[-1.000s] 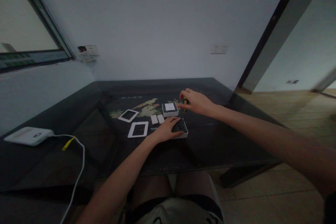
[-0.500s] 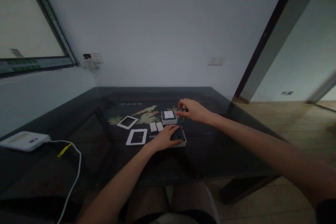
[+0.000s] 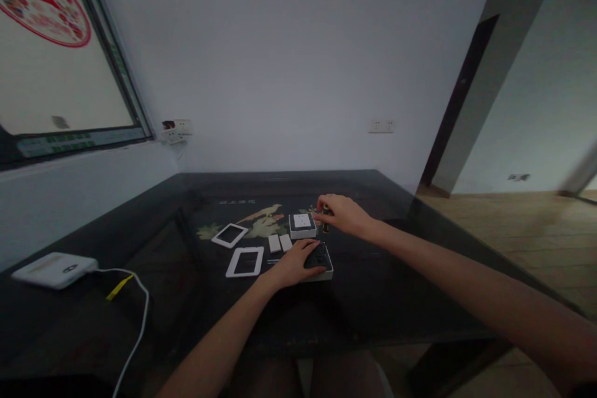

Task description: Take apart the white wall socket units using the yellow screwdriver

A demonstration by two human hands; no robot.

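Note:
My left hand [image 3: 296, 263] grips a wall switch or socket unit [image 3: 319, 256] at its sides, thumb at the near edge and fingers at the far edge. The unit has a white rim and a dark back that faces up. Just beyond it, my right hand [image 3: 342, 214] is closed around a short black-and-yellow screwdriver [image 3: 326, 226], held upright above the table. A white socket panel [image 3: 302, 222] on a dark-rimmed base lies beside the right fingertips. Two small white rectangular plates [image 3: 280, 243] lie left of it.
Two white square frames [image 3: 230, 235] [image 3: 245, 262] lie at left on the dark glossy table [image 3: 373, 298]. Thin metal pieces [image 3: 273, 261] lie near my left hand. A white device [image 3: 53, 269] with a cable [image 3: 142, 317] sits far left. The wall stands behind the table.
The camera has tilted up, so everything sits lower in view. Both hands keep nearly the same places over the table, with the same grips.

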